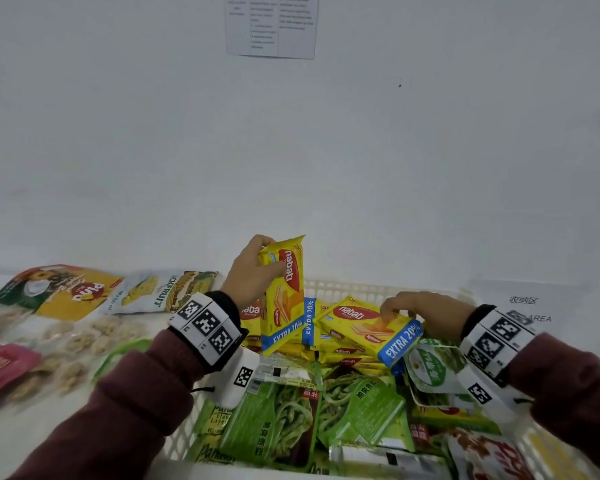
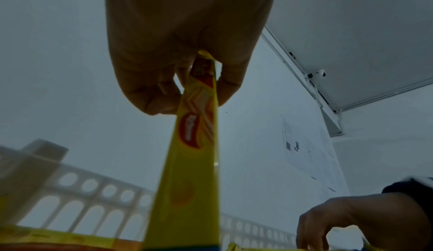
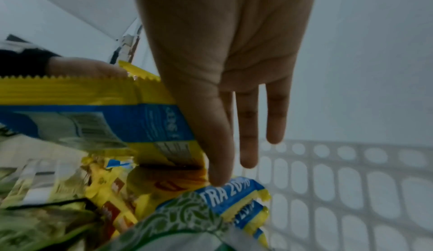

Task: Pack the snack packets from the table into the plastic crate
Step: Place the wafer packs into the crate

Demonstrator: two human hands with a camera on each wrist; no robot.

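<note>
1. Head view alone shows the left hand (image 1: 253, 271) grasping an upright Nabati wafer packet (image 1: 284, 292) over the white plastic crate (image 1: 343, 289).
2. Right hand (image 1: 420, 313) touches a flat Nabati packet (image 1: 368, 329) inside; right wrist view shows straight fingers (image 3: 248, 130).
3. Jackfruit bag (image 1: 160, 292) lies on the surface; wrist views are blurred.

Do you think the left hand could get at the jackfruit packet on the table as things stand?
Probably not yet: the left hand grips an upright Nabati wafer packet over the crate. The jackfruit packet lies uncovered beside it.
</note>
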